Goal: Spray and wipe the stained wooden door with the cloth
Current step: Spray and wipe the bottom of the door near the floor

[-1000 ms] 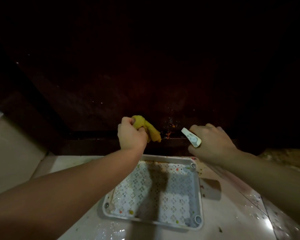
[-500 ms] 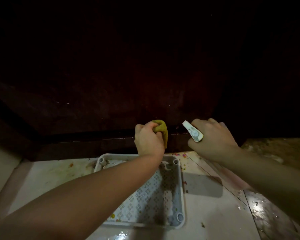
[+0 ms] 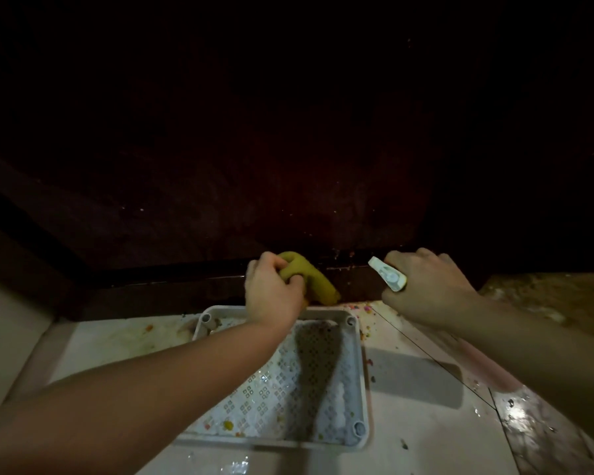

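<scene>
Head view. The left hand (image 3: 271, 296), arm stretched forward over the tray, had its fingers curled round a bunched yellow cloth (image 3: 309, 279), whose free end lay against the bottom rail of the dark wooden door (image 3: 220, 186). The right hand (image 3: 422, 289), arm reaching in from the right, gripped a spray bottle, of which only the white nozzle (image 3: 388, 278) showed, pointing left along the door's lower edge. Coloured specks (image 3: 364, 308) dotted the floor just below the rail. A white perforated plastic tray (image 3: 362, 371) sat on the pale wet floor (image 3: 426, 423) beneath the left forearm; a few small coloured bits lay on its bottom
</scene>
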`<move>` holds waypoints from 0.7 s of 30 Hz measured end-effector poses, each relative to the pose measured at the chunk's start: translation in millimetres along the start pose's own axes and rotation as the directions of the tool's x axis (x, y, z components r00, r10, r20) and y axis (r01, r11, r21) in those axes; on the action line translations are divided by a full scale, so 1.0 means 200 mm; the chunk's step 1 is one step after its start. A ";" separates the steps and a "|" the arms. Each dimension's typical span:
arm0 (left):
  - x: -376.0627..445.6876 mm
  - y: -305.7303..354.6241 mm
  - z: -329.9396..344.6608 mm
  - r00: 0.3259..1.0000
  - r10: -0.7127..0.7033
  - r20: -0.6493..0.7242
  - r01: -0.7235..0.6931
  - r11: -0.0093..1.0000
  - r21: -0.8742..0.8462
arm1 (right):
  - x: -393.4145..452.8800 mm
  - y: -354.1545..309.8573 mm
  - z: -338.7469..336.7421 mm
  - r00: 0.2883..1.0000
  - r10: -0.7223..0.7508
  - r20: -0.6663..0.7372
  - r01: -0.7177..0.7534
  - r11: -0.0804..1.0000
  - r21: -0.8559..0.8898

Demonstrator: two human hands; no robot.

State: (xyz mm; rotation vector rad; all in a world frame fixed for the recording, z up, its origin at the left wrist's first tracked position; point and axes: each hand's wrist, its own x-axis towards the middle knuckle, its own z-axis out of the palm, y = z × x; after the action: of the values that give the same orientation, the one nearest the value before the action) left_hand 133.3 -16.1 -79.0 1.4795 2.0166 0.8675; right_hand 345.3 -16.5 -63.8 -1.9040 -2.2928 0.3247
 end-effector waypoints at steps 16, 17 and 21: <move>0.02 0.16 0.20 0.979 -0.170 -0.109 0.156 0.980 -0.126 | 0.00 0.04 0.02 0.996 0.071 0.047 -0.070 0.997 -0.011; 0.00 0.18 0.22 0.979 -0.174 -0.104 0.162 0.980 -0.116 | 0.00 0.06 0.02 0.996 0.085 0.039 -0.085 0.996 -0.003; -0.07 0.25 0.27 0.988 -0.143 -0.051 0.142 0.990 -0.021 | -0.02 0.15 0.03 0.991 0.136 0.012 -0.136 0.990 0.032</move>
State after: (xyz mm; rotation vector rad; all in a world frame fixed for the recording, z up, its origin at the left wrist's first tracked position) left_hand 208.5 -7.2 -79.1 1.2969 2.1185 0.8706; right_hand 373.4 -16.4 -76.7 -2.0515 -2.1540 0.3852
